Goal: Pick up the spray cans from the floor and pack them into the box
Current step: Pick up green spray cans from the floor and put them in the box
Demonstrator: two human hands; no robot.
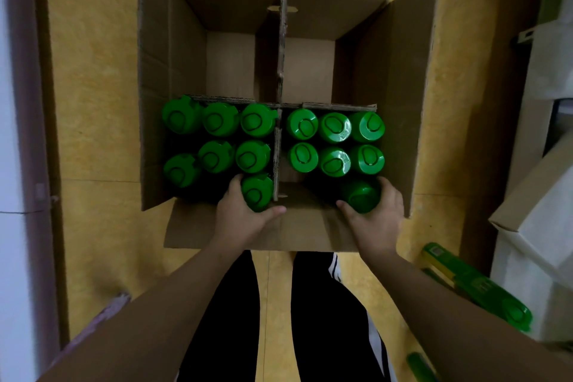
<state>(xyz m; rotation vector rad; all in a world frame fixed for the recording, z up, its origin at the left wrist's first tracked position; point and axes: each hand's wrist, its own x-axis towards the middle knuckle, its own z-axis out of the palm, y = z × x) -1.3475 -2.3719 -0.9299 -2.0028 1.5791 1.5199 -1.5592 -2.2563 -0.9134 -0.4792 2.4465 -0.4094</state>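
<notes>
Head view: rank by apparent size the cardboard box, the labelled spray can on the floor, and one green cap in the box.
1. cardboard box
2. spray can on the floor, though nearness to the camera may inflate it
3. green cap

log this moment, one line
left grip: holds left green-capped spray can, near-left cell | right grip: holds right green-capped spray can, near-right cell | brown cardboard box: far cells empty | spare green can: on floor

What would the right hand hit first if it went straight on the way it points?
The right hand would likely meet the packed can just beyond its held can; depth unclear.
</notes>
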